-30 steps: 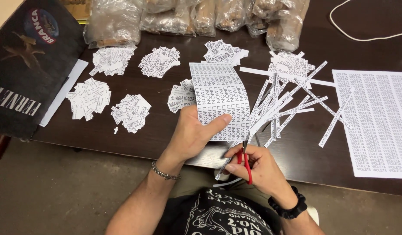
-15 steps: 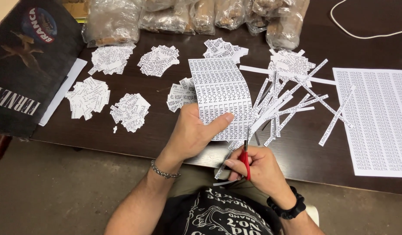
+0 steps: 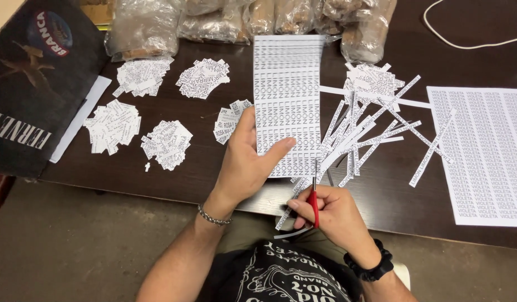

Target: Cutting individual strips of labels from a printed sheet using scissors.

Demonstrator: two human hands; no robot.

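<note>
On the left of the dark surface (image 3: 174, 184) lie small piles of cut paper slips (image 3: 112, 126), with a black folder (image 3: 29, 95) at the edge. The left hand (image 3: 248, 168) has lifted the printed sheet (image 3: 286, 100) higher than a second ago, fingers pinched on its lower edge. The right hand (image 3: 334, 215) has its fingers closed around red scissors (image 3: 314, 204), now at the sheet's bottom edge, so another strip is being cut. Loose strips (image 3: 376, 134) and a full sheet (image 3: 482, 156) lie right; bags (image 3: 214, 22) line the back, above a plain floor.
</note>
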